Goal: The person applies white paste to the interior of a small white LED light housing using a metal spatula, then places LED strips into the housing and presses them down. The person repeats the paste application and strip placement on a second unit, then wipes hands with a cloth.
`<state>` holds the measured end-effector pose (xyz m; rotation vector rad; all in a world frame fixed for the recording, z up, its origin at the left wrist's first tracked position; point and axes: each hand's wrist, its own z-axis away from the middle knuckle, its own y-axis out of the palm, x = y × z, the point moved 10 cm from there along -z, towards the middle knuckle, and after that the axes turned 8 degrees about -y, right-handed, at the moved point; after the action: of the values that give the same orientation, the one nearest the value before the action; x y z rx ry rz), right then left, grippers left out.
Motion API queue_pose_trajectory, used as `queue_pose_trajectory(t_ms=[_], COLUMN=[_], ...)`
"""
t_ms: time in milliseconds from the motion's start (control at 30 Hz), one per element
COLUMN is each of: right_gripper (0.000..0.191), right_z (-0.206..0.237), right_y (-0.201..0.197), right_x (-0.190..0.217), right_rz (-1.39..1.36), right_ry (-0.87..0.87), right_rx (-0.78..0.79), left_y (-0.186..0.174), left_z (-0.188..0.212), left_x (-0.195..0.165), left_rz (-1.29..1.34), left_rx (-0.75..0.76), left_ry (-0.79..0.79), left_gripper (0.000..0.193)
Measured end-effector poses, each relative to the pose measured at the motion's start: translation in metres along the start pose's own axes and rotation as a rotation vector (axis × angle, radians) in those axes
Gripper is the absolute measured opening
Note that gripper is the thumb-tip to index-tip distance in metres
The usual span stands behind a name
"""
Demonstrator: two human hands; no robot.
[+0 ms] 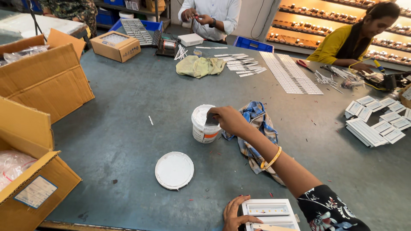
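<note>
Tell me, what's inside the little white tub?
The white tub holds thick white paste up to its rim. The right hand dips into it, so the fingertips and anything deeper are hidden. Its round lid lies on the table.

Right arm: gold bangle (271,159) at wrist, short dark sleeve (327,211) with pink/white floral print above elbow, forearm bare. Left hand (234,214): bare, no rings or bangle visible, sleeve out of frame.
</note>
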<state>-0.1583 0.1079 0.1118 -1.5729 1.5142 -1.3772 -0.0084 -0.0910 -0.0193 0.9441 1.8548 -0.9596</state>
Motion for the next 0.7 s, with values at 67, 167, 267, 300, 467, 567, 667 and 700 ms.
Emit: queue_pose_trajectory(t_ms=[67, 167, 267, 300, 467, 567, 667, 700], right_gripper=[0.024, 0.024, 0.024, 0.024, 0.026, 0.026, 0.026, 0.027], right_z=[-0.001, -0.001, 0.0, 0.0, 0.002, 0.003, 0.005, 0.005], right_y=[-0.003, -0.007, -0.012, -0.014, -0.026, -0.035, -0.038, -0.037], right_x=[0.002, 0.0, -0.001, -0.001, 0.013, 0.022, 0.022, 0.02], right_rz=[-0.081, -0.15, -0.165, -0.164, -0.16, -0.118, -0.065, -0.049], right_ry=[-0.033, -0.036, -0.015, -0.008, -0.011, -0.026, 0.016, 0.038], right_rx=[-0.025, -0.066, -0.101, -0.111, -0.125, -0.175, -0.179, -0.169], left_y=[0.0, -0.004, -0.004, -0.002, 0.005, 0.005, 0.005, 0.005], left_z=[-0.001, -0.002, -0.004, -0.005, -0.006, -0.007, -0.009, -0.009], left_x=[-0.002, -0.007, -0.009, -0.007, -0.011, -0.018, -0.026, -0.027], left_rz=[-0.019, -0.033, -0.024, -0.024, -0.037, -0.046, -0.034, -0.047], left_rx=[-0.012, -0.045, -0.048, -0.029, -0.008, -0.033, -0.073, -0.089], left_ry=[-0.003, 0.017, 0.011, -0.023, -0.065, -0.02, 0.044, 0.05], left_gripper=[0.024, 0.024, 0.025, 0.025, 0.023, 0.022, 0.02, 0.018])
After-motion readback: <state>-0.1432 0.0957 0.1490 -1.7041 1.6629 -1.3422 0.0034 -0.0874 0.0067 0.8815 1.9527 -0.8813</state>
